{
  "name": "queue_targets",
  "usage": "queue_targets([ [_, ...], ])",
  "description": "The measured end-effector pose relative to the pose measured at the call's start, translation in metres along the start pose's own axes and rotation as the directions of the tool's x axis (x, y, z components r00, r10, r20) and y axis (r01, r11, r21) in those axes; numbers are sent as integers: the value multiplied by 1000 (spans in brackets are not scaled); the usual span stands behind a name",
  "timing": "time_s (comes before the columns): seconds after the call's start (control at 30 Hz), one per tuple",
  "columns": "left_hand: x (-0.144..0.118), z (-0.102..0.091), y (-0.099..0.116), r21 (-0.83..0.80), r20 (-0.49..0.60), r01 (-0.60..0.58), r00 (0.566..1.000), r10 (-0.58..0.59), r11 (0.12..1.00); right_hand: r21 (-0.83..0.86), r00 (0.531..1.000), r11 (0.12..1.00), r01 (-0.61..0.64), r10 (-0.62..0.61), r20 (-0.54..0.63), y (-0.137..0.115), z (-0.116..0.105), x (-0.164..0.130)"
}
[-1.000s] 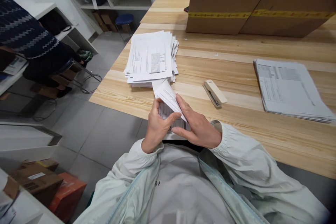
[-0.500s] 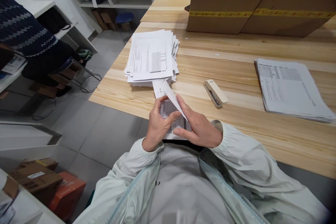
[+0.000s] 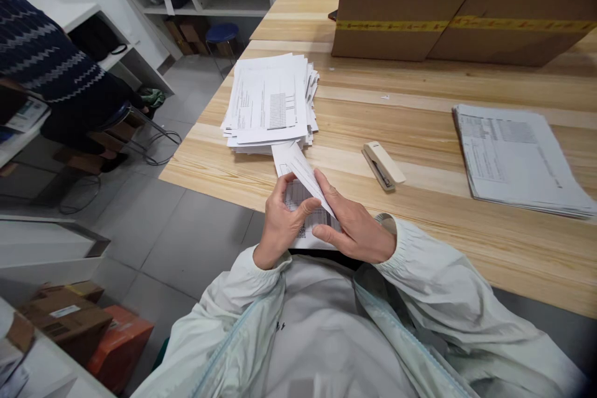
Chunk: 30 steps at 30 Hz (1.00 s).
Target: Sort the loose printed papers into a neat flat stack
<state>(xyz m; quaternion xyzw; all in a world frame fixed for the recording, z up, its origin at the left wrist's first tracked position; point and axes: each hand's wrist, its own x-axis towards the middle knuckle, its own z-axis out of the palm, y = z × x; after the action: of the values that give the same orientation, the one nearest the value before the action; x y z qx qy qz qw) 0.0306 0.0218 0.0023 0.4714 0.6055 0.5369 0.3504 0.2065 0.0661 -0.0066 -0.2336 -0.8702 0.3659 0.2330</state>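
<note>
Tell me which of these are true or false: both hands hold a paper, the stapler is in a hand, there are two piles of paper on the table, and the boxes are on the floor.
1. Both hands hold a paper. True: the left hand and right hand hold the paper.
2. The stapler is in a hand. False: the stapler lies on the table, untouched.
3. Two piles lie on the table. True: the left pile and right pile.
4. The boxes are on the floor. False: the boxes sit on the table.
</note>
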Motion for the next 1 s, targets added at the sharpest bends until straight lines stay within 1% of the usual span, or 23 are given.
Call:
queue_targets([
  [0.1,0,0,-1,-5,3,-1,1000,1,1000,19,1000,1000,-4,4,-7,0,0,0],
  [0.23,0,0,-4,-1,-6,-5,1000,5,1000,59,999,997,-46,48,-17,-1,-1,0],
  [0.37,0,-1,-7,15,-17,-4,1000,5,1000,105,996,993,-62,68,-59,-4,-6,1],
  [0.43,0,-1,-6,17,-6,0,1000,0,1000,112,992,989,-95,103,-69,-5,-10,2],
  [0.57,0,-2,-4,17,22,14,1000,-14,1000,154,980,971,-184,193,-45,-7,-16,2],
  [0.7,0,-2,-3,38,20,2,1000,-3,999,256,976,947,-195,212,-42,-9,-18,3],
  [0.83,0,-2,-3,43,21,-5,1000,4,999,291,969,930,-225,245,-34,-9,-19,3],
  [1.0,-1,-3,-4,53,16,-14,1000,13,999,362,968,903,-230,250,-6,-7,-17,3],
])
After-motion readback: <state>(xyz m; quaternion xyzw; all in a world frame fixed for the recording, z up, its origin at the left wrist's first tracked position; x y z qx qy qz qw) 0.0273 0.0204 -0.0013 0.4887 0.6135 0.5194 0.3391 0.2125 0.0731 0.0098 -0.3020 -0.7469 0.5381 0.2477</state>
